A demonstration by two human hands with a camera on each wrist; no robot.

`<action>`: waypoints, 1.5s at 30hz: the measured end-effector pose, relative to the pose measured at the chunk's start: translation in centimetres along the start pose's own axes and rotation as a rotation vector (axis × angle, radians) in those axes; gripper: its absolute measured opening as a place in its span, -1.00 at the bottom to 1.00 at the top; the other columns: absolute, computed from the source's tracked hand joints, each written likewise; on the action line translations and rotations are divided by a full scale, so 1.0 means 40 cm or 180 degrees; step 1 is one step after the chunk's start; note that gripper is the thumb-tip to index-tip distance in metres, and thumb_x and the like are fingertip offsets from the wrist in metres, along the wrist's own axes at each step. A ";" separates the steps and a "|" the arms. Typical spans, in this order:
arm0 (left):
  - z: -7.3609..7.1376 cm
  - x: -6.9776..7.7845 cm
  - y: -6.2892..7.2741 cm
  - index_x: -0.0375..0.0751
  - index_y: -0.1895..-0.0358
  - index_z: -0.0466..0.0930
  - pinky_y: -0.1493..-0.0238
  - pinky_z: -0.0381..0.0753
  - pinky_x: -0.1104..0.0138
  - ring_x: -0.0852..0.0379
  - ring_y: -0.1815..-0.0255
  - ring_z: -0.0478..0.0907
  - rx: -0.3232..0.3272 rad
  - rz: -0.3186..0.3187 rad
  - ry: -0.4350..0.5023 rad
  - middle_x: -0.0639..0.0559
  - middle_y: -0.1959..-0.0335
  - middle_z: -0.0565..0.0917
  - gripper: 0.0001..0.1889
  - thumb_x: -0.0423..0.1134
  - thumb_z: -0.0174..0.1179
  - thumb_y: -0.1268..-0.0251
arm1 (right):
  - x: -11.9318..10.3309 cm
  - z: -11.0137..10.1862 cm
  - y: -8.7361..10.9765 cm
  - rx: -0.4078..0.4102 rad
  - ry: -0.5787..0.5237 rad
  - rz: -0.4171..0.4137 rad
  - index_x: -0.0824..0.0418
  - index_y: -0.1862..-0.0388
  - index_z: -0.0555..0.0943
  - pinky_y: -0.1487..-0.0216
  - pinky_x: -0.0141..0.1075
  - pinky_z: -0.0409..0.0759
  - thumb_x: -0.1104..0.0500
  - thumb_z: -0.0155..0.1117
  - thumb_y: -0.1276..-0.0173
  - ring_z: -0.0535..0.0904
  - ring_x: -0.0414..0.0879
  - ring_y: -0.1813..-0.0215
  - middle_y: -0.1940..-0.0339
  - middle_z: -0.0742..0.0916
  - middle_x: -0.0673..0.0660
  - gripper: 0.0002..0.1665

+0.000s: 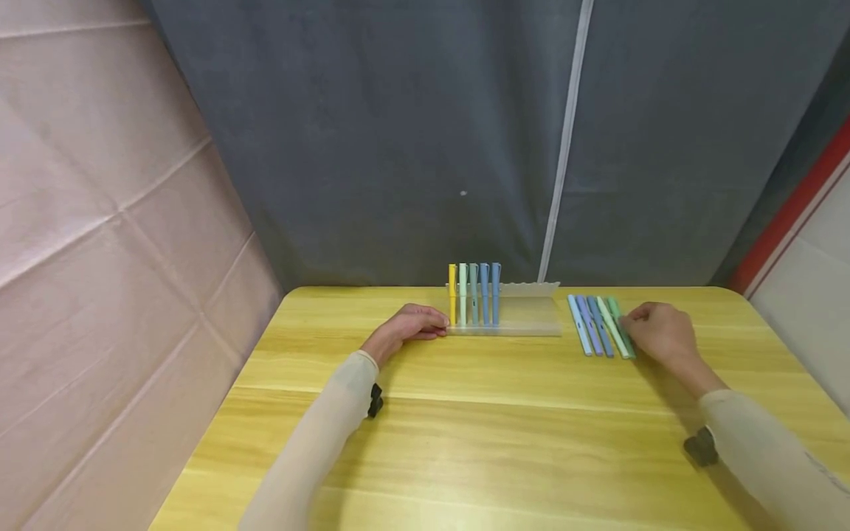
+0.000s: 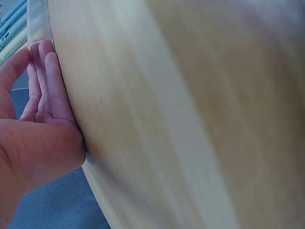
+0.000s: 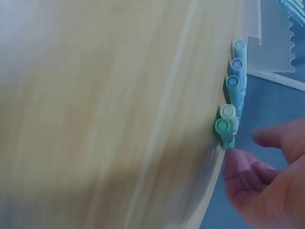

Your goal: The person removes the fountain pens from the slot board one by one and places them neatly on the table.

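A translucent pen stand [image 1: 531, 313] with a scalloped back edge sits near the table's far side. Upright in its left part are a yellow pen [image 1: 453, 295], a pale green pen [image 1: 463, 295], a darker green pen [image 1: 474, 295] and two blue ones. My left hand [image 1: 412, 322] pinches the stand's left front corner between thumb and fingers. To the right of the stand, several capped pens lie side by side. My right hand [image 1: 664, 332] is at the outermost one, a green pen [image 3: 222, 125]; its fingertips reach the pen's side, with thumb and fingers apart.
Beside the green pen lie a pale green pen [image 1: 614, 328], a blue pen [image 1: 600, 326], a purple pen [image 1: 589, 324] and a light blue pen [image 1: 579, 324]. A dark grey curtain [image 1: 398, 147] hangs behind the wooden table [image 1: 465, 442]. Pale fabric walls stand at both sides.
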State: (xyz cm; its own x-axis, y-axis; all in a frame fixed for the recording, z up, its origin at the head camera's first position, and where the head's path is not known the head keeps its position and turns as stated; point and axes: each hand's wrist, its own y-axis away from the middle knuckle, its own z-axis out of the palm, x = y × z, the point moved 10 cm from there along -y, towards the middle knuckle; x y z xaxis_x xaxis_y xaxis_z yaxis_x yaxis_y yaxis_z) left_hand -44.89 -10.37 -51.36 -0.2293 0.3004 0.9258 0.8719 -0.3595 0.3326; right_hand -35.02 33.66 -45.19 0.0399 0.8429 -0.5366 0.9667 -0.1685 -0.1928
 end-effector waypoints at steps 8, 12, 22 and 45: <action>0.002 0.003 -0.001 -0.24 0.05 0.79 0.13 0.77 0.45 0.25 0.24 0.80 0.0024 0.0029 -0.0006 0.09 0.30 0.85 -0.81 -0.19 0.38 -0.45 | -0.129 0.023 -0.001 0.0545 -0.0643 -0.0324 0.28 0.03 0.75 0.30 -0.56 0.47 -0.01 0.30 -0.56 0.56 -0.42 0.32 0.16 0.84 0.27 -0.64; 0.003 0.001 0.001 -0.24 0.04 0.80 0.13 0.77 0.45 0.26 0.25 0.80 0.0022 0.0024 -0.0014 0.10 0.30 0.85 -0.81 -0.19 0.36 -0.47 | -0.211 0.086 0.001 0.0309 -0.1202 -0.0408 0.33 -0.06 0.73 0.27 -0.65 0.54 0.04 0.30 -0.58 0.56 -0.57 0.32 0.10 0.83 0.33 -0.64; 0.005 -0.001 0.005 -0.25 0.04 0.79 0.15 0.75 0.46 0.28 0.26 0.79 -0.0020 0.0053 -0.0050 0.13 0.33 0.83 -0.81 -0.22 0.31 -0.51 | -0.365 0.264 -0.004 -0.0410 -0.2472 -0.0122 0.51 -0.26 0.62 0.04 -0.45 0.76 0.27 0.34 -0.53 0.79 -0.35 0.16 -0.11 0.78 0.47 -0.57; 0.024 0.003 0.006 -0.26 0.05 0.79 0.14 0.76 0.45 0.26 0.25 0.79 -0.0060 0.0048 -0.0031 0.11 0.32 0.84 -0.82 -0.23 0.31 -0.50 | -0.399 0.241 -0.034 0.0174 -0.2120 0.0036 0.33 -0.13 0.69 0.17 -0.65 0.59 0.19 0.39 -0.50 0.71 -0.25 0.11 -0.07 0.81 0.34 -0.68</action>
State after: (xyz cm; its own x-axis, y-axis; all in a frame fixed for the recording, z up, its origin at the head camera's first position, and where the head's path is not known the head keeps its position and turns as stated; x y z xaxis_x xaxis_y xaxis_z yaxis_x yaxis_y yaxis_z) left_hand -44.29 -9.57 -51.34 -0.2117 0.3034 0.9290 0.8669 -0.3806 0.3219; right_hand -39.40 15.53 -44.29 -0.1317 0.3483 -0.9281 0.9522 -0.2160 -0.2162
